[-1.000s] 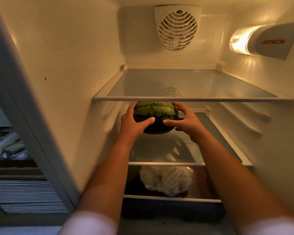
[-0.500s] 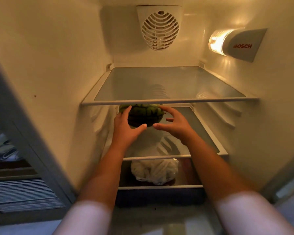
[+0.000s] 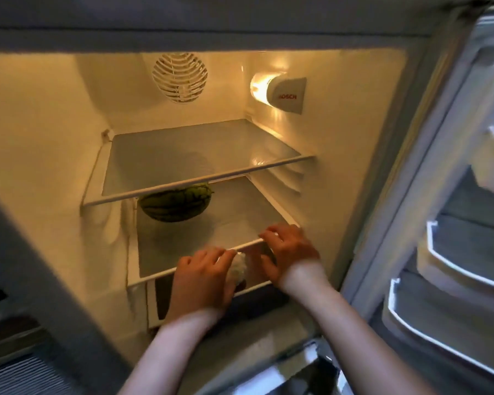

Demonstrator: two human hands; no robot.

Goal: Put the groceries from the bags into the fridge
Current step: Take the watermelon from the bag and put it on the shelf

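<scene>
A small striped green watermelon (image 3: 176, 205) rests on the middle glass shelf (image 3: 183, 252) of the open fridge, toward the back left, its top hidden by the upper shelf (image 3: 200, 178). My left hand (image 3: 203, 277) and my right hand (image 3: 290, 252) hover at the front edge of the middle shelf, fingers spread, holding nothing. Between them, below the shelf, a bit of a white bagged item (image 3: 238, 269) shows.
The upper shelf carries nothing. A fan grille (image 3: 179, 76) and a lit lamp housing (image 3: 280, 92) sit on the back and right walls. The open fridge door (image 3: 454, 252) with white door racks stands at the right. A dark edge crosses the lower left.
Both hands have let go of the watermelon and pulled back to the shelf's front edge. The melon stays on the middle shelf. The view has backed away and tilted right.
</scene>
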